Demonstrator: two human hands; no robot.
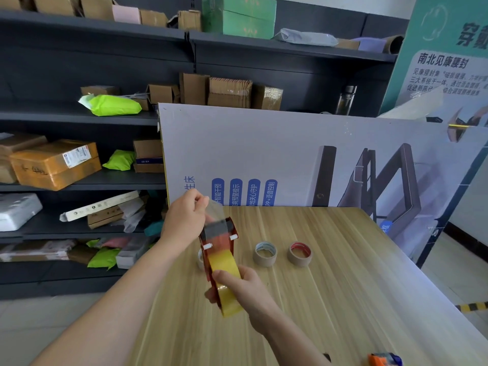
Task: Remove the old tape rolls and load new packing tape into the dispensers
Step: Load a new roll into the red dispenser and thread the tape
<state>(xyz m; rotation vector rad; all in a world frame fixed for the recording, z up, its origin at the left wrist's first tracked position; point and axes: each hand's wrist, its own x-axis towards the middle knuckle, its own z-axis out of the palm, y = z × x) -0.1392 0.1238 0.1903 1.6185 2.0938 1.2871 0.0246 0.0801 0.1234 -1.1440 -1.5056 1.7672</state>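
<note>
Your right hand [239, 287] grips the dispenser [219, 233] above the tabletop [343, 299], fingers curled round its rear, thumb lying on the yellow roll [224, 261] seated in it. Your left hand [184, 217], at 11 o'clock from the dispenser, pinches the clear tape end [217, 210] between fingers [201, 201] and thumb. A grey-rimmed core [265, 253] and a red-rimmed core [299, 253] stand at 3 o'clock, apart from both hands.

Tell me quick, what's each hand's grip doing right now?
Left-hand grip: pinching the loose tape end.
Right-hand grip: holding the red dispenser and its yellow roll.
</note>
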